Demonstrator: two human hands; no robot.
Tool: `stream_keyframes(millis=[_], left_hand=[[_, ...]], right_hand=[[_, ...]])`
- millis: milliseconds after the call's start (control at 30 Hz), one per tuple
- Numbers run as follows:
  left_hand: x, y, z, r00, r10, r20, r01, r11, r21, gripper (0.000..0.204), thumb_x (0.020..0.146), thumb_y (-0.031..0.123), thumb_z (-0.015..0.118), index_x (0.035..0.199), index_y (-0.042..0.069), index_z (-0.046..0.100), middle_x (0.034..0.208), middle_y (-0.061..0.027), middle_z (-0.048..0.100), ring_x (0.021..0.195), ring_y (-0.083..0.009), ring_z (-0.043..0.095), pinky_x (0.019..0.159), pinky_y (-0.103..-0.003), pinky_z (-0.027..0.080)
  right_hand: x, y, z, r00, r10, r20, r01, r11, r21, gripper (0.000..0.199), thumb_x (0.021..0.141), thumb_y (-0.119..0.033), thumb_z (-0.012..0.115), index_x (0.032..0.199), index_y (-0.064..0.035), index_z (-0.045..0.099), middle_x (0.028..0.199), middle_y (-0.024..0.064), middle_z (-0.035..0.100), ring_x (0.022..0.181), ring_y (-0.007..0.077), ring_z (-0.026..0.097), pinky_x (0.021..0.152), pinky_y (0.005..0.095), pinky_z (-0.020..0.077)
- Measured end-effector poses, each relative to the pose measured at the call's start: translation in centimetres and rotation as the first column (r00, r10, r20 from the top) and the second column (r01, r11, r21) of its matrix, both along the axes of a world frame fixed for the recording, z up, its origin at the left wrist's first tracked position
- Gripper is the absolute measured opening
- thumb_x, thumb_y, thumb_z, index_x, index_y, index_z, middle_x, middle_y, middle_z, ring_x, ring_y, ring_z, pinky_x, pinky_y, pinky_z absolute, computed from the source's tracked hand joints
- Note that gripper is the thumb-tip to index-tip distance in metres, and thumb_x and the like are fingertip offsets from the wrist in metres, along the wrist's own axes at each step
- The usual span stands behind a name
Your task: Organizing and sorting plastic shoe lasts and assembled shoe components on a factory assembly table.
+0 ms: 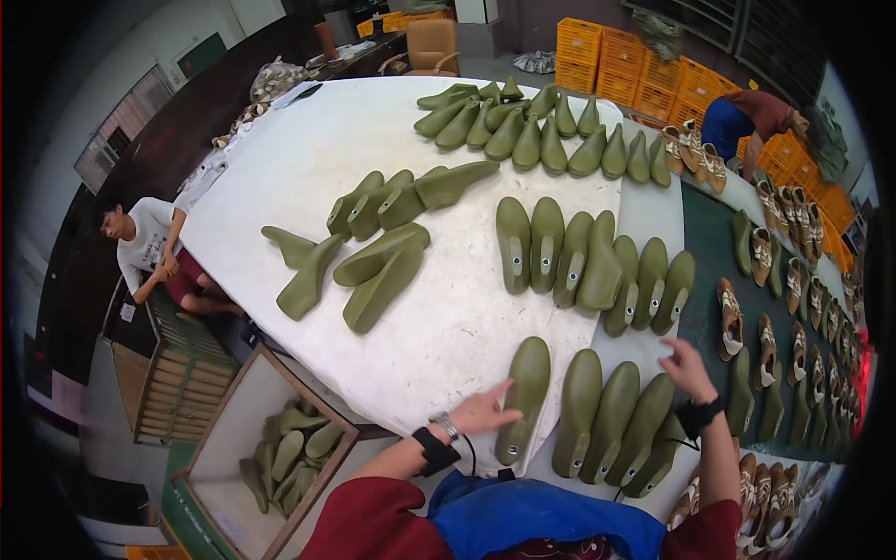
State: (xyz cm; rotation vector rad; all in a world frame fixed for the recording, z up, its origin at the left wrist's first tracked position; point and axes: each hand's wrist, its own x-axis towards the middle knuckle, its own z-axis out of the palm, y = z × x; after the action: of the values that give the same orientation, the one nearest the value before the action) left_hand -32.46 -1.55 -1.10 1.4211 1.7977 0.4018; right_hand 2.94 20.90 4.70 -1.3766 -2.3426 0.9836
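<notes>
Green shoe lasts lie in rows on the white table (439, 336). My left hand (481, 412) is at the left edge of the nearest single last (531, 373), with its fingers stretched out and touching or just over it. To its right several more lasts (616, 415) lie side by side, soles up. My right hand (689, 370) hovers beyond their right end, fingers apart, holding nothing. A further row of lasts (565, 257) lies ahead of both hands. Both wrists wear black bands, and the left also has a metal watch or bracelet.
More lasts lie in a loose group (383, 243) and a far row (527, 140). A wooden-framed bin (322, 448) holds lasts at lower left. Brown-and-white shoes (731, 317) line a green conveyor surface (705, 243). One person (149, 243) sits left; another (747, 117) bends far right near orange crates (616, 61).
</notes>
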Motion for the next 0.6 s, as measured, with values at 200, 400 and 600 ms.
stream_keyframes(millis=[200,400,600], left_hand=[[-23.9,0.6,-6.4,0.621,0.660,-0.422,-0.318,0.705,0.634,0.073,0.069,0.030,0.071,0.128,0.000,0.040,0.120,-0.0244,0.048,0.111,-0.0367,0.046,0.096,-0.043,0.037],[-27.7,-0.4,-7.3,0.686,0.680,-0.258,-0.647,0.733,0.211,0.085,0.063,0.027,0.071,0.138,0.029,0.031,0.132,-0.0295,0.027,0.113,-0.0457,0.037,0.097,-0.046,0.035],[-19.3,-2.3,-7.2,0.733,0.451,-0.509,-0.073,0.796,0.601,0.087,0.059,0.010,0.074,0.135,0.029,0.037,0.123,-0.0320,0.032,0.112,-0.0456,0.038,0.094,-0.046,0.038]], right_hand=[[-2.1,-14.2,1.4,0.914,0.355,0.194,-0.346,0.935,-0.080,0.050,0.076,-0.024,0.064,0.121,-0.0067,0.049,0.118,0.0192,0.051,0.099,0.0350,0.056,0.085,0.0392,0.0462],[-3.2,-18.7,0.7,0.934,0.171,0.313,-0.162,0.985,-0.054,0.054,0.075,-0.024,0.064,0.123,-0.0083,0.047,0.131,0.0242,0.036,0.109,0.0407,0.049,0.091,0.0405,0.0438],[-3.9,-18.9,-1.1,0.913,0.062,0.402,-0.082,0.996,0.031,0.048,0.075,-0.022,0.064,0.119,-0.0082,0.052,0.132,0.0248,0.035,0.106,0.0419,0.051,0.091,0.0417,0.0440]])
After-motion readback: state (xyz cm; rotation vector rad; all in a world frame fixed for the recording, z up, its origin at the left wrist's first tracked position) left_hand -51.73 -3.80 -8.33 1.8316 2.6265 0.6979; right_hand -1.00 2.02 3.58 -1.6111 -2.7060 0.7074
